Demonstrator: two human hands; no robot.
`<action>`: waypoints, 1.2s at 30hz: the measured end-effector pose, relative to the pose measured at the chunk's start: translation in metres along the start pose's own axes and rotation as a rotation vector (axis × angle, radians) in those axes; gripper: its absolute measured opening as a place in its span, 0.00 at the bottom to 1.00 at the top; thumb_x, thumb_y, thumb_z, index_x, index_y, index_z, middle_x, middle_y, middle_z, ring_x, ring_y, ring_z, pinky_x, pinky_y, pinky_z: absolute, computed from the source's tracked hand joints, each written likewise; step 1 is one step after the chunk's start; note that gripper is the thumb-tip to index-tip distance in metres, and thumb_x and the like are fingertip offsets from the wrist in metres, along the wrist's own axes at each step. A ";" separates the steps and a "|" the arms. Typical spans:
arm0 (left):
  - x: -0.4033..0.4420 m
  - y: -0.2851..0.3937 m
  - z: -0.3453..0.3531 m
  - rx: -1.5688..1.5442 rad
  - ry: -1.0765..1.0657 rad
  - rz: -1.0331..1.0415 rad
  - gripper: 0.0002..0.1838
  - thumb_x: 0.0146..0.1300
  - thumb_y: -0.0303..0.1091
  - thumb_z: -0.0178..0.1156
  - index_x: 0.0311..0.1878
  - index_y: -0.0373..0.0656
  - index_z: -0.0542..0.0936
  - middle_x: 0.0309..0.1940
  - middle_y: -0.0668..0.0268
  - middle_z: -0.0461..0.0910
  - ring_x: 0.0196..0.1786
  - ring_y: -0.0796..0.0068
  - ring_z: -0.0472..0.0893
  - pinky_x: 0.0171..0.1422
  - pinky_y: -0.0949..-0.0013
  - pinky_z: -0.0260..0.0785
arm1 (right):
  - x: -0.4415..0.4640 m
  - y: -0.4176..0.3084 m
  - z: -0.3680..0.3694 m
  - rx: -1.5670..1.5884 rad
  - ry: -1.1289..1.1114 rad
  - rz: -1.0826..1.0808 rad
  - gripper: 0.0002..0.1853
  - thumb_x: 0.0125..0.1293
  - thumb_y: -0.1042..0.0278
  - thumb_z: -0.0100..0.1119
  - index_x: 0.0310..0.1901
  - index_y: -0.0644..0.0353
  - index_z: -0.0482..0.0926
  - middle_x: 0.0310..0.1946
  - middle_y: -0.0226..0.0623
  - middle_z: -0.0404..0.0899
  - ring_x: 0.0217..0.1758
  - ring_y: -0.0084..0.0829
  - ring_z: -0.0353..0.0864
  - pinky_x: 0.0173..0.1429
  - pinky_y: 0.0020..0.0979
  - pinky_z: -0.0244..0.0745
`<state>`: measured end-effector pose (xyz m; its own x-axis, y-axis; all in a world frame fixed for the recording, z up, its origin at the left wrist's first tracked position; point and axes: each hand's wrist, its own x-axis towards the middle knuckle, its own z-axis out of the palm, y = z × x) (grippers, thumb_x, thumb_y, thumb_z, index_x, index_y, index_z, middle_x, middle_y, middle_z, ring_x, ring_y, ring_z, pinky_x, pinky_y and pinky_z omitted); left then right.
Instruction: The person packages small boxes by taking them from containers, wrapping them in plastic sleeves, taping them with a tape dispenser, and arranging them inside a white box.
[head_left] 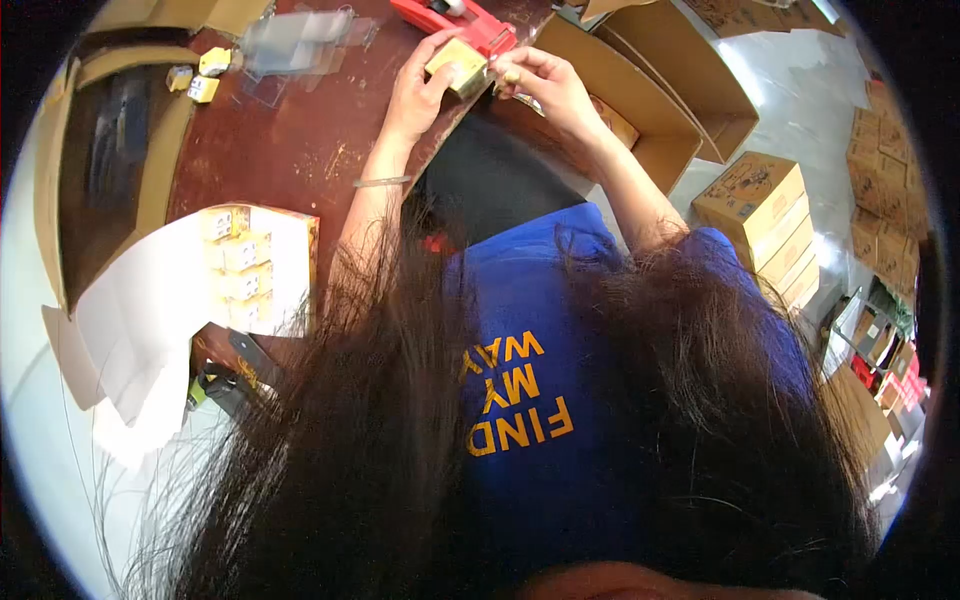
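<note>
At the far edge of the table, my left hand point(418, 92) is closed around a small yellow box point(456, 68), with the thumb lying on its top. My right hand point(550, 88) is beside the box's right end, its fingers bent and pinched together. What those fingers hold, if anything, is too small to make out. Just beyond both hands lies a red tool point(470, 22) that looks like a tape dispenser, with a white and black part on top.
Small yellow boxes point(203, 88) and clear plastic sheets point(295, 45) lie on the brown table point(275, 150). A white carton point(285, 270) holds several yellow boxes. Open cardboard boxes stand left point(160, 80) and right point(650, 90); stacked cartons point(755, 205) stand on the floor.
</note>
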<state>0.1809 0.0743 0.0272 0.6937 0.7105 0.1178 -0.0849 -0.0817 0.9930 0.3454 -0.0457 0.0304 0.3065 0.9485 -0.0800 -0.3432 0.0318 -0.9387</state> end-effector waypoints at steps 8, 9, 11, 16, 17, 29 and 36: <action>-0.007 0.007 -0.007 -0.028 0.013 -0.081 0.22 0.66 0.27 0.54 0.64 0.46 0.76 0.54 0.62 0.81 0.52 0.71 0.78 0.58 0.71 0.71 | -0.002 0.002 0.039 -0.401 0.073 -0.119 0.16 0.68 0.72 0.65 0.56 0.60 0.78 0.30 0.28 0.81 0.31 0.18 0.77 0.41 0.19 0.75; -0.011 0.007 -0.007 -0.008 0.018 -0.098 0.22 0.67 0.27 0.53 0.64 0.45 0.76 0.55 0.61 0.81 0.53 0.71 0.79 0.59 0.70 0.71 | -0.003 0.008 0.040 -0.406 0.098 -0.109 0.18 0.68 0.72 0.66 0.57 0.60 0.78 0.30 0.28 0.81 0.31 0.18 0.77 0.42 0.18 0.75; -0.015 0.004 -0.010 0.013 0.050 -0.111 0.21 0.68 0.27 0.52 0.64 0.44 0.75 0.56 0.61 0.81 0.54 0.71 0.79 0.60 0.70 0.71 | -0.003 0.015 0.047 -0.553 0.126 -0.061 0.22 0.65 0.72 0.68 0.60 0.60 0.76 0.34 0.31 0.82 0.35 0.21 0.78 0.45 0.21 0.76; -0.045 -0.010 -0.041 -0.611 0.494 -0.364 0.15 0.72 0.35 0.55 0.59 0.43 0.77 0.50 0.61 0.82 0.49 0.67 0.81 0.56 0.65 0.75 | -0.029 0.050 0.067 -1.203 -0.045 -0.847 0.28 0.58 0.72 0.72 0.61 0.59 0.76 0.57 0.43 0.77 0.54 0.40 0.78 0.57 0.37 0.76; -0.065 -0.008 -0.048 -0.781 0.559 -0.524 0.15 0.72 0.37 0.55 0.58 0.43 0.77 0.48 0.61 0.82 0.48 0.65 0.82 0.55 0.63 0.76 | -0.038 0.046 0.076 -1.320 -0.099 -0.905 0.28 0.57 0.73 0.71 0.61 0.59 0.76 0.62 0.44 0.73 0.59 0.44 0.76 0.60 0.40 0.75; -0.288 0.064 -0.096 1.109 0.835 -0.213 0.19 0.63 0.35 0.64 0.55 0.38 0.79 0.49 0.59 0.81 0.50 0.59 0.78 0.57 0.63 0.70 | 0.042 0.011 0.272 -0.698 -1.067 -0.511 0.34 0.56 0.69 0.72 0.66 0.58 0.72 0.62 0.42 0.76 0.55 0.44 0.81 0.59 0.42 0.77; -0.301 0.054 -0.084 1.077 0.773 -0.271 0.18 0.60 0.33 0.65 0.53 0.39 0.80 0.47 0.60 0.80 0.50 0.58 0.77 0.58 0.64 0.69 | 0.103 0.054 0.361 -1.034 -1.343 -0.721 0.33 0.58 0.59 0.69 0.63 0.68 0.72 0.57 0.51 0.76 0.59 0.50 0.76 0.63 0.40 0.72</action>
<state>-0.0930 -0.0856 0.0451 -0.0071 0.9704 0.2415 0.8345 -0.1273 0.5361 0.0378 0.1676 0.0924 -0.8793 0.4389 0.1849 0.2945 0.8062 -0.5131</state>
